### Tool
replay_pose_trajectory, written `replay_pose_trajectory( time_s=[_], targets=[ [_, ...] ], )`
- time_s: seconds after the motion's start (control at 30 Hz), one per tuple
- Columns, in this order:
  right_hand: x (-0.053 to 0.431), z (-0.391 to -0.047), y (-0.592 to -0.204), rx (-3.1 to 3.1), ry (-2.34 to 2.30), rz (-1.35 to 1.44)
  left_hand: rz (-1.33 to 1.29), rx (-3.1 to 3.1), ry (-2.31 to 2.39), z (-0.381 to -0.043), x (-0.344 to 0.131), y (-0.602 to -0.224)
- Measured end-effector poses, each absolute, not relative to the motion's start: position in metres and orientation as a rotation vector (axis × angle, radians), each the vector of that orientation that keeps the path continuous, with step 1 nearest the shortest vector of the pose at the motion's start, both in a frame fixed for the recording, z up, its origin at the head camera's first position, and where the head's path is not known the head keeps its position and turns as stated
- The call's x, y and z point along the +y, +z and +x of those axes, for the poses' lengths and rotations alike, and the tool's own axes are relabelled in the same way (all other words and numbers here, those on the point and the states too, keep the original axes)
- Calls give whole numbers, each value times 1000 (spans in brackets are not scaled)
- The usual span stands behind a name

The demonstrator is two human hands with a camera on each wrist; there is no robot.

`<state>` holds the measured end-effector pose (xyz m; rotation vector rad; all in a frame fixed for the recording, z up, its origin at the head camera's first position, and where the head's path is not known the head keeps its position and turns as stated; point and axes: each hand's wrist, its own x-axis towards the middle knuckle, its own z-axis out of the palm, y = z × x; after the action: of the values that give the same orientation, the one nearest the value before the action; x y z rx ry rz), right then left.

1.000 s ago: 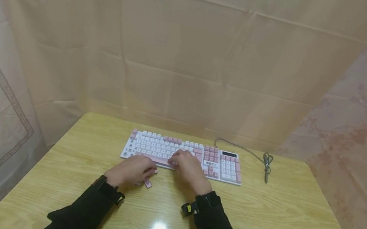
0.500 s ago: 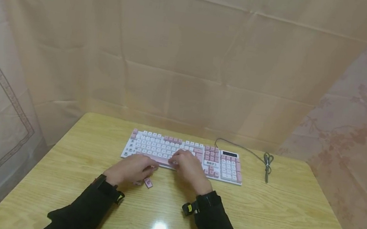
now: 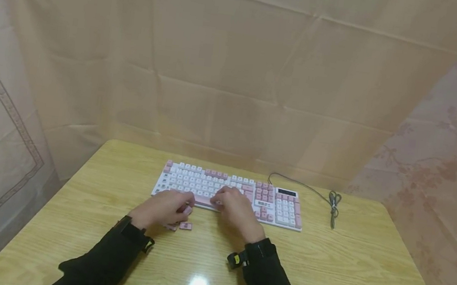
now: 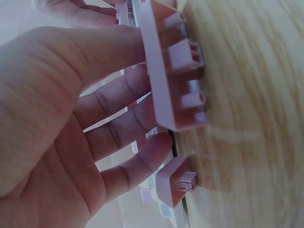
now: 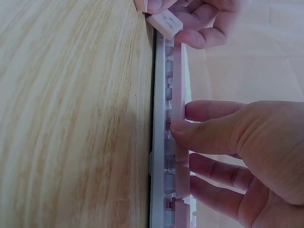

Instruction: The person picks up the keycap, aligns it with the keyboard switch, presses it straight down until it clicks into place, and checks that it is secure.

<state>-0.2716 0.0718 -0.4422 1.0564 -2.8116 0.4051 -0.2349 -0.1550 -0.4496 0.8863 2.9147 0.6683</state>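
Observation:
A pink and white keyboard (image 3: 205,185) lies on the wooden table. My right hand (image 3: 237,211) is at its front row; in the right wrist view thumb and index finger pinch the long pink space bar (image 5: 179,80), over bare switches. My left hand (image 3: 161,207) is in front of the keyboard's left part. Its thumb presses on a wide pink keycap (image 4: 164,71), stems showing, with fingers behind it. A smaller pink keycap (image 4: 175,180) is close to the little finger; contact is unclear. One loose pink keycap (image 3: 185,226) lies beside the left hand, another (image 3: 171,227) partly under it.
A grey cable (image 3: 305,185) runs from the keyboard's back to a tied bundle (image 3: 333,207) on the right. Beige cloth (image 3: 235,90) hangs behind the table (image 3: 358,275). Light reflects near the front edge.
My left hand has drawn back slightly to the left, and a keycap now shows between its fingers. The loose keycap beside it has turned from slanted to level. My right hand has stayed put.

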Motion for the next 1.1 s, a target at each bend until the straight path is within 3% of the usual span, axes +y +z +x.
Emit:
replay_pose_trajectory(
  time_s=[1.1],
  targets=[
    [72, -271, -442, -2803, 401, 1062, 777, 2952, 615, -235, -157, -448]
  ],
)
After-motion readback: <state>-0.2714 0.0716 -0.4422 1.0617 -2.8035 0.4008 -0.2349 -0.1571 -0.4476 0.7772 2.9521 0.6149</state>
